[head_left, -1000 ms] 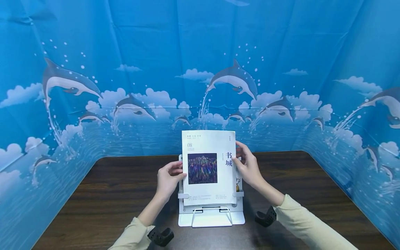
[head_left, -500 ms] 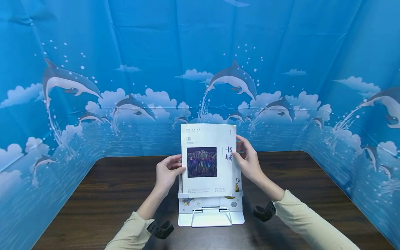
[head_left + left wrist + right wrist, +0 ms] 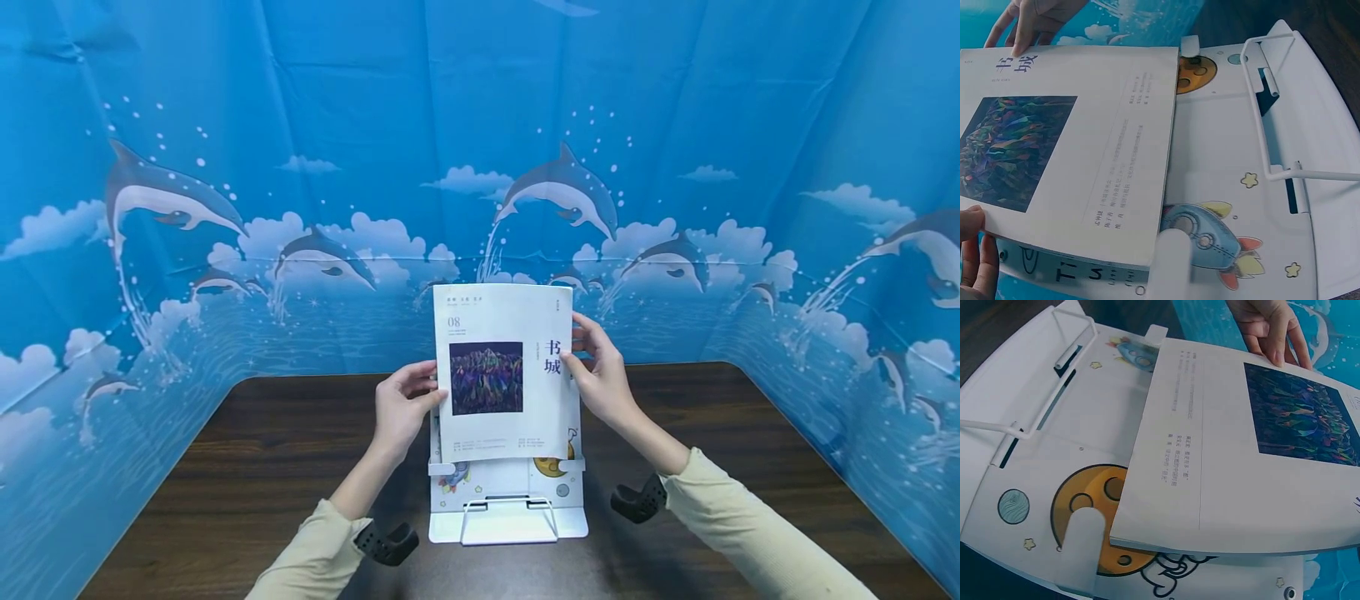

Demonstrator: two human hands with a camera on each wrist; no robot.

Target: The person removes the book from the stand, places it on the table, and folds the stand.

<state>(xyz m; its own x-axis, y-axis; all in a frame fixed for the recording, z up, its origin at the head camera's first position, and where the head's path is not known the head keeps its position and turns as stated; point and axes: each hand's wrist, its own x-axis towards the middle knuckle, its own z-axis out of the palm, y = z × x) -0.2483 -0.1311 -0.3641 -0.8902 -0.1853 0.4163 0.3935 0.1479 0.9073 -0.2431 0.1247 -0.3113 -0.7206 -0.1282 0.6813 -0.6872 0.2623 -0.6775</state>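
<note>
At the left, a pale sleeve [image 3: 318, 550] is extending over the dark worktop [image 3: 262, 475], and a black wrist strap [image 3: 386, 543] is hanging beside it. The left hand [image 3: 401, 410] is pinching the left edge of a white magazine [image 3: 491, 433], its grip holding with the thumb on the cover and the fingers behind. In the middle, the magazine is showing its front, with a dark multicoloured square picture [image 3: 487, 377], and is covering the upper part of a white book stand [image 3: 498, 483]. Its lower edge is lying near the left clip [image 3: 442, 469] and right clip [image 3: 573, 465]; contact there is hard to tell. Below it, a rocket drawing [image 3: 1207, 237] is showing on the left and a moon drawing [image 3: 1072, 494] on the right. At the right, the right hand [image 3: 606, 375] is likewise pinching the magazine's right edge, its grip pressing a thumb on the cover. Behind everything, a blue dolphin backdrop [image 3: 337, 108] is hanging on the far side.
</note>
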